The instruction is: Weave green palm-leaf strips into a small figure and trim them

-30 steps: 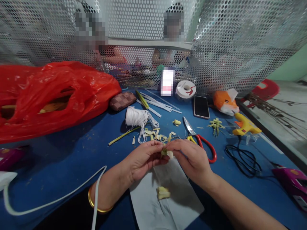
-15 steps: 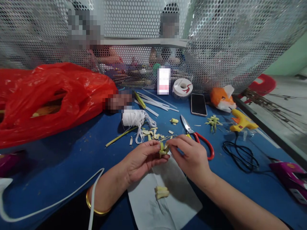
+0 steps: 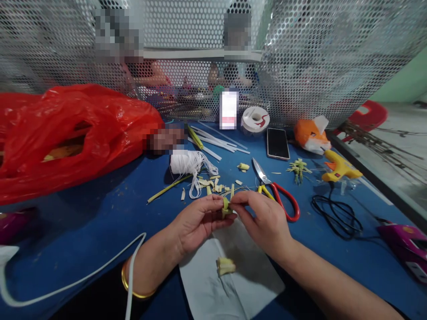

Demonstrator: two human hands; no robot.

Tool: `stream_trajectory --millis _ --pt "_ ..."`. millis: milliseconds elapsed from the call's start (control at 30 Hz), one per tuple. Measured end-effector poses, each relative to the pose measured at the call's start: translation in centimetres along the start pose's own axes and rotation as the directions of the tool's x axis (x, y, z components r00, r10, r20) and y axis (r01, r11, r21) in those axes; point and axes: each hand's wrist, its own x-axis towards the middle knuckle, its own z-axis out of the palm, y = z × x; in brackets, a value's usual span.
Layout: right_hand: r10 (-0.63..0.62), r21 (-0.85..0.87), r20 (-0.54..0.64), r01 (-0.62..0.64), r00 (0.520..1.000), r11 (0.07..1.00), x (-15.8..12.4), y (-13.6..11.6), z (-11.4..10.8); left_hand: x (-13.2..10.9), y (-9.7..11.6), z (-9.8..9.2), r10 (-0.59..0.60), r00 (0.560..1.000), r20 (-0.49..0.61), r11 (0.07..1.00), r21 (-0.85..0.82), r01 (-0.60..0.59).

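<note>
Both my hands meet over the blue table (image 3: pixel 100 209) and pinch one small folded piece of yellow-green leaf strip (image 3: pixel 226 207). My left hand (image 3: pixel 196 220) grips it from the left, fingers curled. From the right, my right hand (image 3: pixel 263 220) pinches it with thumb and forefinger. Below the hands lies a grey sheet of paper (image 3: pixel 233 275) with another small folded leaf piece (image 3: pixel 226 266) on it. Cut leaf scraps (image 3: pixel 213 184) lie just beyond the hands. Red-handled scissors (image 3: pixel 275 191) lie to the right of my right hand.
A big red plastic bag (image 3: pixel 66 133) fills the left. A bundle of white string (image 3: pixel 187 162), a phone (image 3: pixel 277 143), a tape reel (image 3: pixel 255 119), a yellow glue gun (image 3: pixel 338 166) with black cord (image 3: pixel 336 215) lie around. A white cable (image 3: pixel 83 275) crosses the near left. People sit behind a perforated metal screen (image 3: pixel 316 62).
My hands stay together on the leaf piece; the fingers have shifted slightly, turning and folding it. The view has drifted a little.
</note>
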Motion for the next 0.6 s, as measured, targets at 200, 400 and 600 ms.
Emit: stream_trajectory --millis 200,400,600 --pt "-0.115 -0.022 0.003 0.115 0.993 0.993 0.44 0.03 -0.46 -0.32 0.55 0.25 0.007 1.000 0.003 1.000 0.015 -0.007" --pt "-0.170 -0.077 -0.040 0.167 0.985 0.983 0.54 -0.16 -0.72 -0.10 0.52 0.24 -0.014 0.999 0.032 0.999 0.048 0.013" --pt "-0.172 -0.096 -0.033 0.168 0.985 0.981 0.70 -0.12 -0.74 0.03 0.46 0.29 -0.011 1.000 0.021 0.998 0.060 0.009"
